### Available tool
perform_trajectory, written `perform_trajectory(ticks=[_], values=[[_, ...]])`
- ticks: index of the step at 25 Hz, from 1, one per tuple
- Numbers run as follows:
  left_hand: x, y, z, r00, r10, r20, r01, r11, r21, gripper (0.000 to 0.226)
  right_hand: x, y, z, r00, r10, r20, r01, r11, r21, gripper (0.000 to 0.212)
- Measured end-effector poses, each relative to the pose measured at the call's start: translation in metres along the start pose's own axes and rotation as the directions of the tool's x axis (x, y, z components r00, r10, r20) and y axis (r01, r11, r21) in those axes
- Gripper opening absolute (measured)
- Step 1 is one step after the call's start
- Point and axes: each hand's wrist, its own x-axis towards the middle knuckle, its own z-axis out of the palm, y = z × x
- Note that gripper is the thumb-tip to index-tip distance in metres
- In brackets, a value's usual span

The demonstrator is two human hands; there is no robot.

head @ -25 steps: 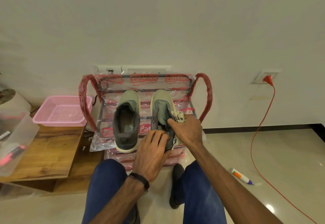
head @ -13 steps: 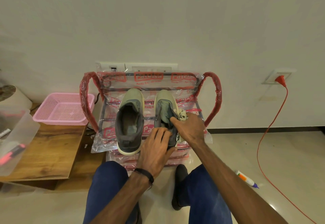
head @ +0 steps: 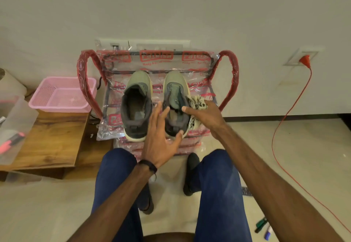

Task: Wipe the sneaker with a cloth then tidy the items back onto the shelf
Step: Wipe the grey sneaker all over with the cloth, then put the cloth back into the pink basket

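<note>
Two grey-green sneakers stand side by side, toes to the wall, on a red rack wrapped in printed plastic [head: 230,66]. The left sneaker [head: 137,104] is untouched. My left hand [head: 161,139] hovers over the heel of the right sneaker [head: 175,97], fingers spread and holding nothing. My right hand [head: 206,117] rests against that sneaker's right side and clutches a white cloth with dark print [head: 197,103], which bunches out above and below my fingers.
A pink basket [head: 60,95] and a clear plastic box [head: 17,125] sit on a low wooden table [head: 49,142] at left. A red cable [head: 281,127] runs from a wall plug across the floor at right. Markers [head: 263,226] lie near my right leg.
My left hand has lifted off the right sneaker's heel and spread its fingers. The right hand with the cloth stays at the shoe's side. The camera has tilted down a little.
</note>
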Motion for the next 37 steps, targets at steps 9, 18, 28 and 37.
perform_trajectory(ticks=[9,18,28,37], values=[[-0.010,-0.007,-0.009,0.955,-0.205,0.215,0.276,0.882,-0.382,0.093,-0.019,0.017,-0.001,0.997,0.036,-0.066,-0.026,0.989,0.142,0.032],[-0.002,-0.004,-0.009,0.961,-0.241,0.136,0.271,0.919,-0.285,0.076,-0.016,0.009,-0.001,0.997,0.063,-0.043,-0.060,0.996,0.060,0.023],[-0.029,0.020,-0.041,0.972,-0.192,0.133,0.221,0.940,-0.260,0.062,-0.026,-0.012,-0.038,0.971,-0.015,-0.238,0.036,0.996,0.084,0.046],[-0.031,0.030,-0.104,0.964,-0.262,-0.051,0.212,0.868,-0.449,0.029,-0.054,-0.072,0.010,0.954,-0.290,-0.079,0.291,0.957,-0.003,0.042]])
